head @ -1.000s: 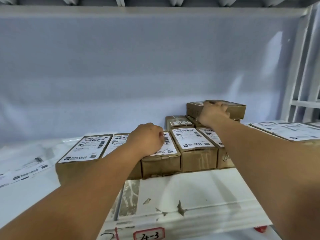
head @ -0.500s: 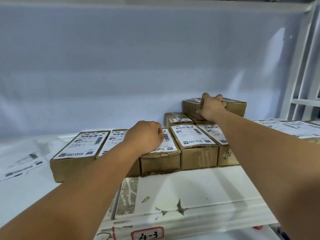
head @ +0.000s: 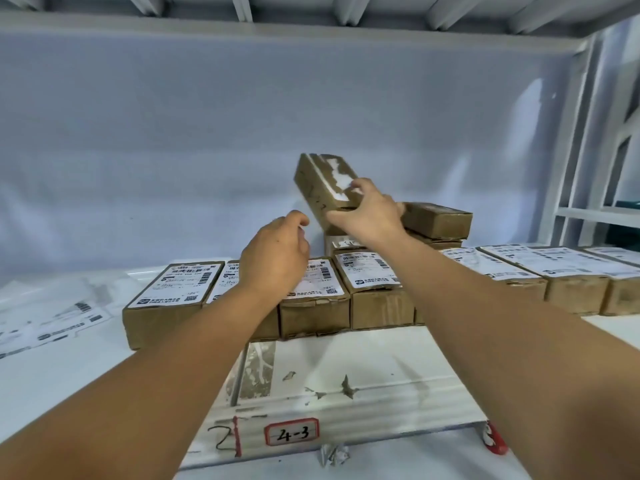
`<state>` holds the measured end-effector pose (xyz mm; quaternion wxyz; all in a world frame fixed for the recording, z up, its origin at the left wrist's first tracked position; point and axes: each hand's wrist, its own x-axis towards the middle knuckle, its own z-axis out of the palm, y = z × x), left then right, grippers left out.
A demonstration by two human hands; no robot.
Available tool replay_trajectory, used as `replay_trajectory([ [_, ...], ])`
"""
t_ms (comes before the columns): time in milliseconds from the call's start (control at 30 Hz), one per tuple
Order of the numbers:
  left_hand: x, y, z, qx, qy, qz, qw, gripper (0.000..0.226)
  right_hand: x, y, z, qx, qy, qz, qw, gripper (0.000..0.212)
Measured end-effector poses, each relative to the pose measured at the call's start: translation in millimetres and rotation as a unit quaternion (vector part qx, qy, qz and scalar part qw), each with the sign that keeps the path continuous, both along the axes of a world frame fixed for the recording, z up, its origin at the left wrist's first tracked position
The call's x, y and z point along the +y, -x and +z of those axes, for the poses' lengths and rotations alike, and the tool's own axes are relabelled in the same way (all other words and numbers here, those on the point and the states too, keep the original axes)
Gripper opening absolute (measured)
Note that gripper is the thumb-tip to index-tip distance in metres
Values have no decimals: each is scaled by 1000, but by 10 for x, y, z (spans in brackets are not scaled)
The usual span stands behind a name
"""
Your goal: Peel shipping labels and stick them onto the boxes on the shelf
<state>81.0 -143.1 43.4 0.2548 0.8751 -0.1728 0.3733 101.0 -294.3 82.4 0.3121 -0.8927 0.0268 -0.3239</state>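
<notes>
Loose labels (head: 52, 320): lying flat at the far left of the white shelf (head: 363, 362); thin printed paper sheets.
Labelled row (head: 173, 289): brown cardboard boxes sitting side by side, each wearing a white barcode label on top.
Left hand (head: 273, 261): hovering over the row's middle boxes, fingers curling loosely with nothing seen in them; just left of the lifted box, not touching it.
Lifted box (head: 322, 181): tilting in the air above the far end of the row, unlabelled, with ragged white paper scraps clinging to its top.
Right hand (head: 367, 216): grasping the lifted box's near end, thumb lying along its side, fingers wrapping over the top.
Stacked boxes (head: 436, 220): plain cardboard, sitting just right of the right hand, partly hidden by it.
Right row (head: 554, 271): more labelled boxes lining up beyond the right forearm.
Shelf tag (head: 291, 434): red-bordered, reading "4-3", sticking to the chipped near edge.
</notes>
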Motion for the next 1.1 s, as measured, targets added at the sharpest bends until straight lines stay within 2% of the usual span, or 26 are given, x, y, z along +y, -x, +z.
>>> replay_trajectory([
  [100, 114, 81, 78, 76, 184, -99, 975, 33, 287, 258, 1, -10, -51, 78, 996, 69],
  [200, 317, 182, 107, 116, 302, -165, 932, 38, 556, 489, -13, -26, -88, 130, 987, 68],
  [300, 524, 347, 110, 142, 383, -199, 891, 37, 774, 641, -42, -31, -93, 146, 984, 70],
  [467, 867, 620, 111, 144, 445, -206, 859, 34, 1155, 830, -115, -42, -78, 175, 981, 67],
  [733, 1457, 865, 78, 132, 406, -158, 890, 39, 1740, 990, -227, -25, -115, 214, 970, 68],
  [833, 1655, 962, 49, 134, 404, -169, 889, 38, 1959, 1030, -275, -32, -95, 217, 971, 69],
  [933, 1928, 988, -20, 133, 414, -103, 895, 32, 2133, 1049, -288, -30, -90, 206, 974, 69],
  [967, 2061, 972, -75, 125, 394, -54, 909, 30, 2180, 1052, -282, -22, -97, 206, 973, 69],
  [1000, 2195, 943, -145, 122, 332, 11, 935, 28, 2217, 1057, -278, -14, -102, 206, 973, 69],
  [1033, 2327, 920, -237, 128, 240, 79, 959, 29, 2257, 1069, -282, -9, -101, 207, 973, 68],
  [1100, 2511, 875, -416, 165, 79, 163, 970, 31, 2317, 1082, -309, -10, -90, 215, 972, 68],
])
